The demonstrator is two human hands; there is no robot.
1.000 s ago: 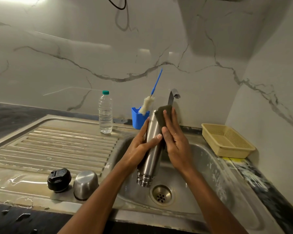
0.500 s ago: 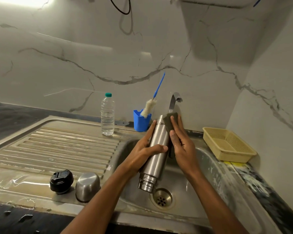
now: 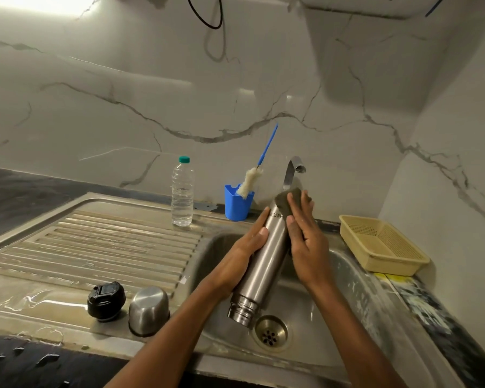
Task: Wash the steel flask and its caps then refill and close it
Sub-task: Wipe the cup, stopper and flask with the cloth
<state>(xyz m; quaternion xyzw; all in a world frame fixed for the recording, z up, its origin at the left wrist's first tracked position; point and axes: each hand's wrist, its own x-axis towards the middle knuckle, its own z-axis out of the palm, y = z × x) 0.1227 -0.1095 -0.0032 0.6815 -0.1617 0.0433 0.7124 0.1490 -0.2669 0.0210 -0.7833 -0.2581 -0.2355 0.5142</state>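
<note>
Since the earlier frame the scrub pad has slid up to the flask's base end, and the flask has tilted a little flatter. The left hand grips the flask's middle, fingers curled behind it and thumb on its front. The right hand presses the pad against the upper end with nearly straight fingers. The flask hangs over the sink, open mouth down, just above the drain. Dark lettering runs along its upper body, too small to read.

Left of the sink, on the drainboard, sit a black cap and, just beside it, a steel cap turned mouth down. Behind the sink a clear bottle with a green lid holds water; a blue cup holds a bottle brush. Right of the sink, a yellow basket rests on the bench.
</note>
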